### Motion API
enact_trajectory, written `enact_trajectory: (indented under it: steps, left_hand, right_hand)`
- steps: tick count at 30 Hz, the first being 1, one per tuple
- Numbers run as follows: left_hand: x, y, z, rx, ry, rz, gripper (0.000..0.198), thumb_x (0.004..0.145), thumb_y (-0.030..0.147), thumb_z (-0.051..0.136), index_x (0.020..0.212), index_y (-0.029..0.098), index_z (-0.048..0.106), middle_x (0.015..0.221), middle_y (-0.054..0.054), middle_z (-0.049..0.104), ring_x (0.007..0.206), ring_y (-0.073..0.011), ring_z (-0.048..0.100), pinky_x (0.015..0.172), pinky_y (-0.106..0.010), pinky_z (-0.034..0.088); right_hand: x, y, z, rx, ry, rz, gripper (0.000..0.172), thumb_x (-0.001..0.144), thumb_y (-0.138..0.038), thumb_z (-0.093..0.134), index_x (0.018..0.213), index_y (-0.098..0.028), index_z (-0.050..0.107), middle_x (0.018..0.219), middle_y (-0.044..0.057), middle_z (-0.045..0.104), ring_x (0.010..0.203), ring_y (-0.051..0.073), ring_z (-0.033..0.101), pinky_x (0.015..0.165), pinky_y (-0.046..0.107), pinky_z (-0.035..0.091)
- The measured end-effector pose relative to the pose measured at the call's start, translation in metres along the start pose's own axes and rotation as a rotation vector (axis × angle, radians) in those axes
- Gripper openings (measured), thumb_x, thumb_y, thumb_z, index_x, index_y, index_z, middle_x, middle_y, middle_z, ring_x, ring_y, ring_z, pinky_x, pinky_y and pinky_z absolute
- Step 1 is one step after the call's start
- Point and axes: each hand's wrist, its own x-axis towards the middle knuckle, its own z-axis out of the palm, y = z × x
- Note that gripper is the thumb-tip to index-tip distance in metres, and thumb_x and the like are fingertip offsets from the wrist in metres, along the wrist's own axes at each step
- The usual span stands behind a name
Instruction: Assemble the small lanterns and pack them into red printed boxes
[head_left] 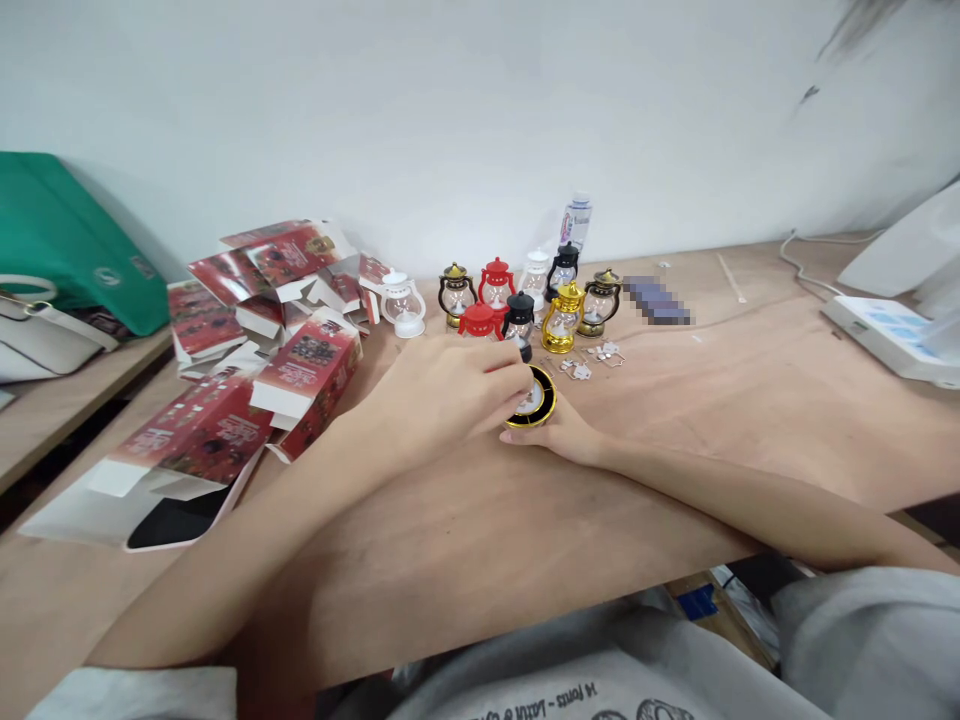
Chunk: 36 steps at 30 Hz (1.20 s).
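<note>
Low over the table, my right hand (574, 432) grips a small gold lantern (550, 410), tipped so that its round base with a black ring and gold rim faces me. My left hand (469, 385) reaches across with its fingers bent together at the pale centre of that base. Whatever those fingertips pinch is hidden behind them. Just beyond my hands stand several mini lanterns, among them a red lantern (480, 320), a black lantern (519, 318), a gold lantern (566, 320), a bronze lantern (600, 300) and a white lantern (403, 305).
Red printed cardboard boxes (307, 360) lie piled on the left, partly over a dark flat thing (180, 518). Small white and wire pieces (592, 362) lie right of the lanterns. A bottle (576, 220) stands by the wall; a white device (892, 335) is at right.
</note>
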Motion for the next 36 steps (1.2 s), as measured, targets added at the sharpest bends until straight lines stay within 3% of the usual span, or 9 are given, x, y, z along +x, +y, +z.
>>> enact_trajectory:
  steps: [6,25,31,36]
  left_hand:
    - [0.003,-0.006,0.007,-0.057,0.079,0.060,0.025,0.092,0.031,0.048,0.083,0.021,0.069,0.081,-0.003,0.068,0.080,-0.0170,0.053,0.071,-0.031,0.036]
    - [-0.001,0.001,-0.003,0.074,-0.078,0.092,0.024,0.093,0.025,0.045,0.082,0.021,0.066,0.083,-0.003,0.070,0.088,-0.0182,0.055,0.072,-0.033,0.032]
    - [0.002,-0.005,0.000,-0.041,-0.056,0.009,0.024,0.091,0.027,0.047,0.080,0.020,0.067,0.080,-0.002,0.070,0.082,-0.0171,0.056,0.071,-0.031,0.032]
    - [0.004,-0.010,0.004,-0.290,-0.066,-0.089,0.015,0.086,0.027,0.056,0.082,0.019,0.067,0.087,-0.003,0.068,0.085,-0.0169,0.057,0.075,-0.030,0.039]
  right_hand:
    - [0.000,-0.001,0.000,-0.027,-0.009,-0.019,0.038,0.057,-0.027,0.080,0.090,-0.018,0.063,0.092,0.001,0.069,0.088,0.018,0.063,0.085,0.036,0.051]
    - [-0.001,-0.002,0.001,-0.025,-0.058,-0.026,0.041,0.059,-0.026,0.079,0.096,-0.017,0.062,0.093,0.002,0.069,0.087,0.018,0.063,0.085,0.037,0.050]
    - [-0.001,-0.002,0.001,-0.023,-0.056,-0.011,0.040,0.062,-0.026,0.077,0.097,-0.016,0.062,0.093,0.002,0.068,0.088,0.018,0.063,0.088,0.037,0.049]
    - [-0.002,-0.001,0.001,-0.037,-0.047,-0.011,0.044,0.060,-0.025,0.079,0.099,-0.017,0.062,0.095,0.002,0.068,0.090,0.018,0.062,0.090,0.037,0.049]
